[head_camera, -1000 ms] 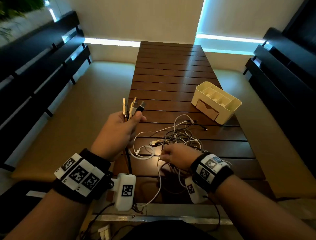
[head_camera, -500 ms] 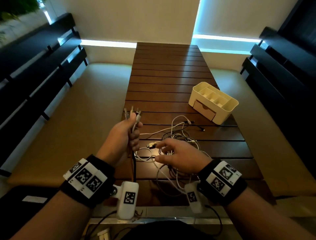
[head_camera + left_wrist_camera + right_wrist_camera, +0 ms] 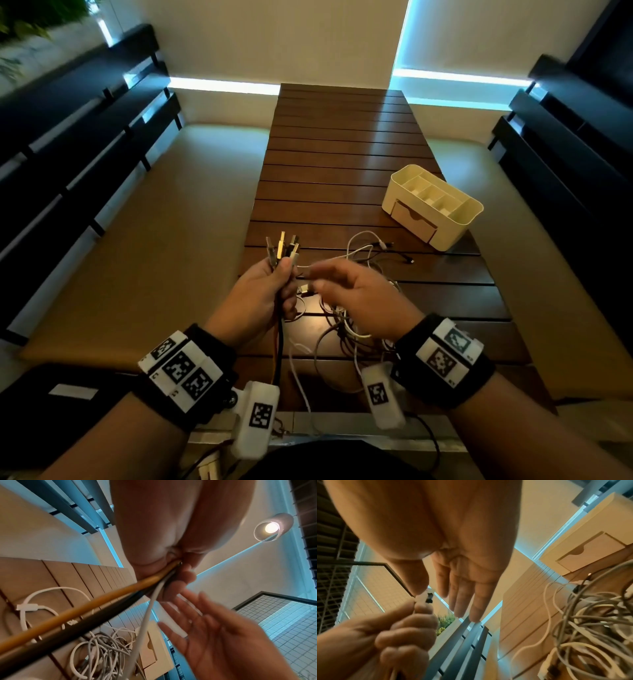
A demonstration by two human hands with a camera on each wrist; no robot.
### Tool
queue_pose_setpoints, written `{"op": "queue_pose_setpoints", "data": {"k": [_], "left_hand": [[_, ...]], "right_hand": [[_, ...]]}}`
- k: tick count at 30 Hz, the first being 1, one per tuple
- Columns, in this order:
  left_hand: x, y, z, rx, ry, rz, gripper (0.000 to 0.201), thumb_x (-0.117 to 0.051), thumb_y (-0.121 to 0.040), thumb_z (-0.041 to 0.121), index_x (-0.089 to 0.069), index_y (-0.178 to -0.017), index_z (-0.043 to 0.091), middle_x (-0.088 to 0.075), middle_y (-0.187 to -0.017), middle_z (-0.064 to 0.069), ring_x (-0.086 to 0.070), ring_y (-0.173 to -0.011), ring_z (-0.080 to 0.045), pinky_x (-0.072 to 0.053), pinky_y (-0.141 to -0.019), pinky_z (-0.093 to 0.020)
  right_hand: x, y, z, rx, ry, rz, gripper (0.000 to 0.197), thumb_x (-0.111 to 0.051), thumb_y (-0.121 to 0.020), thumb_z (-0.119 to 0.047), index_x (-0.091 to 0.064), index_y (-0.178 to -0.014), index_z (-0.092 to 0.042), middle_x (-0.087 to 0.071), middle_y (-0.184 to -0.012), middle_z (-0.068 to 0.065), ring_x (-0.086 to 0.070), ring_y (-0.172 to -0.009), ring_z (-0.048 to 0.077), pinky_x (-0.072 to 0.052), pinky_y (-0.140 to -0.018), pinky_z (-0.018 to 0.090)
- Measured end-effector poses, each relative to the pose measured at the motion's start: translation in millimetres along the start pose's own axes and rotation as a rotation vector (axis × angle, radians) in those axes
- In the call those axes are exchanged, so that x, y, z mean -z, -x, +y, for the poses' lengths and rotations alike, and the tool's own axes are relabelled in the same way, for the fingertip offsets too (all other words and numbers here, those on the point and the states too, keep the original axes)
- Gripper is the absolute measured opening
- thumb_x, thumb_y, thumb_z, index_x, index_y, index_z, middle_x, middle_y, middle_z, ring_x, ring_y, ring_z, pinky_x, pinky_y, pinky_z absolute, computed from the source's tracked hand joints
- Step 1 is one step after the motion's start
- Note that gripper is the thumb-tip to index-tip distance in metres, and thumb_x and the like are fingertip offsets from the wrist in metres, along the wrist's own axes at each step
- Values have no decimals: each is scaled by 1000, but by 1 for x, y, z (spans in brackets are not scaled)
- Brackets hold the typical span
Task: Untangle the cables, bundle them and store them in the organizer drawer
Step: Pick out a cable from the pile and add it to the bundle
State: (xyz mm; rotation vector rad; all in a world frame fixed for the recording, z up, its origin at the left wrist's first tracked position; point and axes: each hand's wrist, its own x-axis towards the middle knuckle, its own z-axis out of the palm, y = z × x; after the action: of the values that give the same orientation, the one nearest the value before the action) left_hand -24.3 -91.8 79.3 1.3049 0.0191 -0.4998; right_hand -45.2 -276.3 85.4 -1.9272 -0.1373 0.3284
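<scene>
Gripping cable ends [image 3: 283,247]: left hand [image 3: 255,301] | right hand [image 3: 363,301] released, fingers straight | organizer [image 3: 432,207] well apart

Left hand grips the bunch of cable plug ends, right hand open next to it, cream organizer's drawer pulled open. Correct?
One error: the drawer of the cream plastic organizer is closed, flush with its front, as head and right wrist views show. The left hand does grip the bunch of cable plug ends, and the right hand is open beside it.

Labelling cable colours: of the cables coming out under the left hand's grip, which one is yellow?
The yellow cable is the outermost, on the side away from the right hand. Beside it runs the black cable; the white cable hangs nearest that hand.
</scene>
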Motion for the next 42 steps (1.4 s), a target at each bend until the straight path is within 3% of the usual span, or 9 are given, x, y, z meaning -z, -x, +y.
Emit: {"op": "queue_pose_setpoints", "data": {"k": [4,7,11,15,18,24,30,34,42], "left_hand": [[-2,-1,-1,40,-40,-78,18,-43,-104,24,-53,-95,13,-43,-64,1,-41,-53,-14,-37,-55,-30],[4,-2,0,95,5,-142,10,-50,-97,23,-56,-96,14,-44,-69,-1,-40,-56,-14,-35,-56,-29],[15,-2,-2,123,38,-132,24,-51,-90,32,-58,-93,10,-39,-66,1,-33,-54,-12,-31,-52,-25],[21,-1,-6,158,76,-115,52,-41,-94,60,-57,-91,10,-36,-65,2,-28,-54,-12,-27,-53,-26],[26,-4,-6,169,120,-49,69,-22,-96,66,-58,-92,8,-37,-65,-1,-29,-54,-14,-27,-53,-29],[30,-9,-8,135,93,94,59,-27,-101,56,-57,-87,8,-40,-59,1,-33,-49,-12,-31,-48,-25],[31,-13,-11,111,84,119,52,-32,-99,54,-56,-90,9,-44,-62,2,-38,-51,-12,-34,-52,-27],[31,-16,-12,91,81,106,49,-37,-95,55,-54,-93,10,-45,-64,2,-42,-54,-12,-38,-54,-26],[18,-23,-11,-13,128,123,33,-35,-103,37,-51,-91,10,-40,-66,1,-41,-54,-10,-36,-53,-23]], "right_hand": [[0,-14,-12,119,-170,-17,40,-53,-99,-15,-50,-139,-24,-65,-127,-6,-61,-118,7,-48,-102,31],[-1,-21,-9,112,-252,-22,37,-52,-98,-4,-55,-130,-21,-70,-121,2,-66,-112,16,-52,-99,37],[5,-30,2,65,-380,30,25,-56,-97,-5,-62,-118,-17,-73,-111,2,-69,-107,19,-56,-93,34],[7,-57,31,-17,-46,181,15,-60,-96,-20,-67,-109,-22,-73,-104,-4,-67,-95,7,-52,-82,26],[4,-80,60,-130,205,164,12,-61,-95,-24,-68,-105,-26,-68,-100,-8,-63,-93,8,-50,-80,25],[-11,-112,92,-194,412,109,15,-60,-96,-20,-70,-105,-22,-63,-91,-9,-62,-84,12,-53,-74,27],[-14,-127,114,-104,842,-43,23,-54,-96,-19,-67,-115,-16,-63,-120,6,-59,-108,26,-49,-96,41],[-13,-131,127,-54,890,-57,18,-57,-92,-17,-71,-103,-16,-57,-128,3,-54,-115,26,-46,-98,39],[12,-108,95,-53,504,456,5,-55,-96,-29,-61,-97,-29,-48,-104,-11,-41,-107,16,-41,-91,36]]}}
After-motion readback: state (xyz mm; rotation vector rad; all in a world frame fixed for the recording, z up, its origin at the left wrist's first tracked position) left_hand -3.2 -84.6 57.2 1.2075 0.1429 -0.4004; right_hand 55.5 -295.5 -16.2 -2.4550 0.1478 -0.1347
